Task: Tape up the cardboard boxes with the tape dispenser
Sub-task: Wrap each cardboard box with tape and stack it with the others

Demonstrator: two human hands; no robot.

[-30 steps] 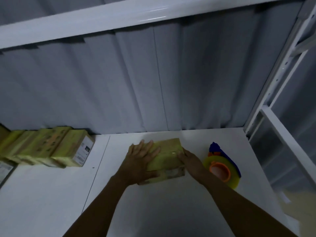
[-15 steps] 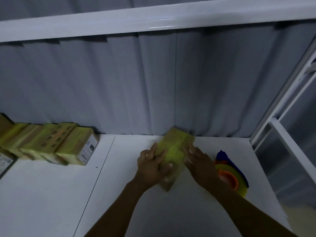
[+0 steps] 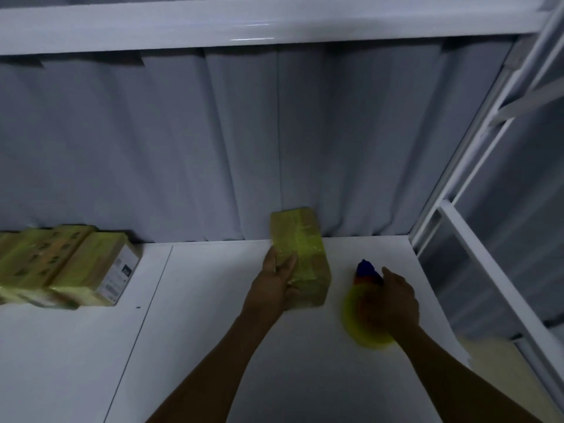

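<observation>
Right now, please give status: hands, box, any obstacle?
Left hand holds yellow-taped cardboard box. Right hand on blurred yellow tape dispenser, grip unclear. Nothing between them.

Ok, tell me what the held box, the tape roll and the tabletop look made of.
Box: cardboard, tan and matte at its near end, wrapped in glossy yellowish tape that wrinkles and glints. Tape roll: translucent yellow plastic film, orange core, though blurred. Tabletop: smooth white, faint sheen; probably laminate or painted board.
</observation>
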